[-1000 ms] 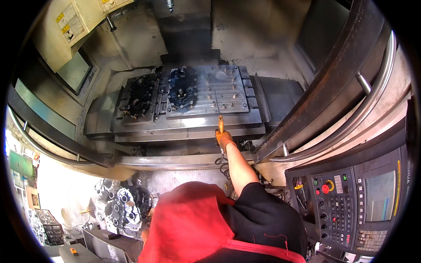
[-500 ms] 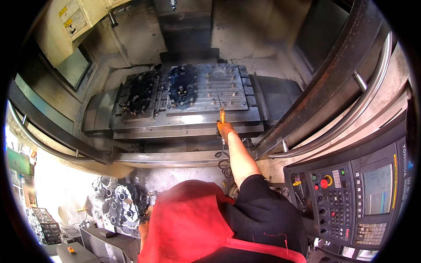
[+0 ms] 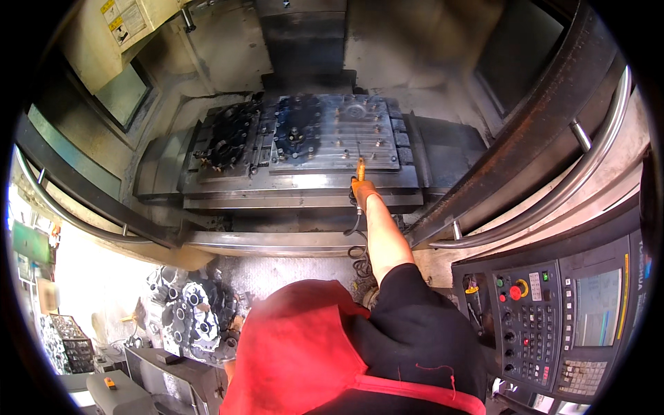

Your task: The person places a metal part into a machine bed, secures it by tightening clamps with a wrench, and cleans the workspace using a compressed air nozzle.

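Observation:
My right hand (image 3: 362,189), which looks orange and may be gloved, is closed around an orange air blow gun (image 3: 360,167). A dark coiled hose (image 3: 359,253) hangs below it. The gun points away from me over the front edge of a bright metal fixture plate (image 3: 357,140) studded with bolts and pins. Dark round fixture parts (image 3: 296,131) sit on the plate's left half, and a second black fixture (image 3: 227,142) stands further left. Only a sliver of my left arm (image 3: 230,368) shows beside the red apron; its fingers are hidden.
The plate lies on a machine table (image 3: 304,188) inside an enclosure with a curved door handle (image 3: 600,155) each side. A control panel (image 3: 532,325) stands at right. Metal castings (image 3: 197,318) are piled at lower left, near a grey cabinet (image 3: 162,384).
My right hand and the blow gun have moved slightly forward, nearer the plate. The whole view has shifted a little, so the machine appears further right and higher.

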Motion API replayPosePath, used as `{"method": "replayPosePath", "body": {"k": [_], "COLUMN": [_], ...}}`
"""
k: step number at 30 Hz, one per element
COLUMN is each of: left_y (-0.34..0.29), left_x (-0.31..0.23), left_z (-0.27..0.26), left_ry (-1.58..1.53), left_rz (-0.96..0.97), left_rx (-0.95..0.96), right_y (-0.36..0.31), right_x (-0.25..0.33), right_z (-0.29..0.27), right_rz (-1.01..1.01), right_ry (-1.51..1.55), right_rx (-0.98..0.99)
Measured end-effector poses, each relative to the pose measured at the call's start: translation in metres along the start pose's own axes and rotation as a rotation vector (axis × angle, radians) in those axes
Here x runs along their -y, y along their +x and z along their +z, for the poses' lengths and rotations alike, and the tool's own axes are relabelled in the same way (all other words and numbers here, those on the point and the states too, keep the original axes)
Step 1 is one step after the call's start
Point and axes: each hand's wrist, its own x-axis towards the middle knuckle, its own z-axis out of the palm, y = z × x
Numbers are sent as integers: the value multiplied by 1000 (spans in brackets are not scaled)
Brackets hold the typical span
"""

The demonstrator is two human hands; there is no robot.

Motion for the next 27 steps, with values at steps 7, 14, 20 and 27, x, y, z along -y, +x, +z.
{"method": "replayPosePath", "body": {"k": [7, 14, 20, 27], "left_y": [-7, 6, 48, 147], "left_x": [12, 21, 42, 50], "left_z": [1, -20, -37, -51], "left_ry": [0, -22, 12, 40], "left_rz": [-30, -18, 25, 153], "left_rx": [18, 2, 39, 153], "right_y": [49, 72, 15, -62], "right_x": [10, 48, 68, -19], "right_z": [10, 32, 35, 68], "right_rz": [-25, 132, -92, -61], "right_ry": [105, 175, -141, 106], "right_rx": [2, -79, -80, -28]}}
